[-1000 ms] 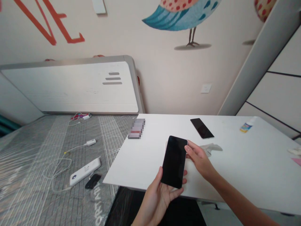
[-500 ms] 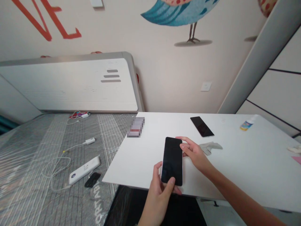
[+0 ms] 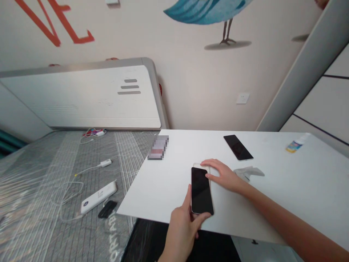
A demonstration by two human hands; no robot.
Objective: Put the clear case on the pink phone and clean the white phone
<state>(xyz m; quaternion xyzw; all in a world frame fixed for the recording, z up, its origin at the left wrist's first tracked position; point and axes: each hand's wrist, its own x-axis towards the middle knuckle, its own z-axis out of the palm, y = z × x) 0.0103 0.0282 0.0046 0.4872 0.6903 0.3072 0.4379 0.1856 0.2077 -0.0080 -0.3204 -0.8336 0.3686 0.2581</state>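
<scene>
A black-screened smartphone [image 3: 201, 191] is held between both hands above the near edge of the white table. My left hand [image 3: 183, 222] grips its lower end, thumb along the bottom edge and fingers at the left side. At the upper right corner, my right hand [image 3: 222, 175] is closed on a pale, see-through rim, seemingly a clear phone case [image 3: 196, 165], that sticks out past the phone's top. A crumpled grey-white cloth or wrapper [image 3: 249, 171] lies beyond my right wrist. Farther back rests a second dark-screened device [image 3: 238, 147], larger, like a tablet.
On the white table [image 3: 163, 189] are a blurred-out item [image 3: 158, 147] at the left edge and a small bottle [image 3: 296, 143] at the right. A plastic-covered bed [image 3: 89, 163] to the left holds a white power bank [image 3: 98, 196], a small black object [image 3: 107, 209] and white cables.
The phone has shifted down relative to the pale rim, which now shows above its top. My left thumb moved from the screen to the bottom edge. The view turned slightly.
</scene>
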